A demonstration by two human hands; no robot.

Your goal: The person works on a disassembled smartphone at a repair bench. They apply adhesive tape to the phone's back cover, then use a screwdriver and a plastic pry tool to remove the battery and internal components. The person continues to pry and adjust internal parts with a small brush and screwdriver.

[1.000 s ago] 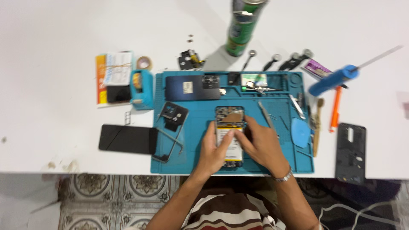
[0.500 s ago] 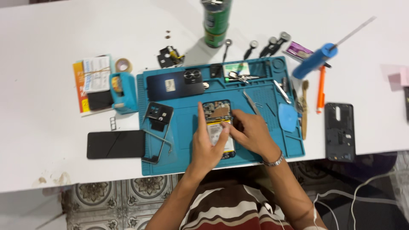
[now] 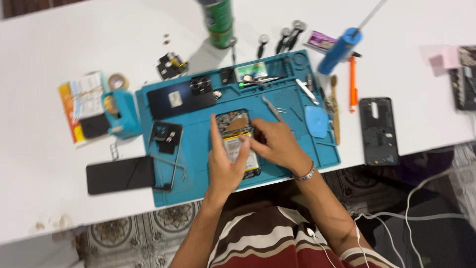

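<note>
Head view: both hands, left (image 3: 224, 166) and right (image 3: 275, 144), pinch the opened black smartphone (image 3: 237, 133) on the teal rubber mat (image 3: 198, 168).

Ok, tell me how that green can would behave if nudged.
The green can stands upright and looks tall and narrow, so it would probably tip. Being cylindrical, it would likely roll across the white table afterwards. Its weight cannot be judged.

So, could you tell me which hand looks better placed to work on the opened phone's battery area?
Probably the right hand: its fingertips sit on the opened phone, while the left hand braces its edge.
</note>
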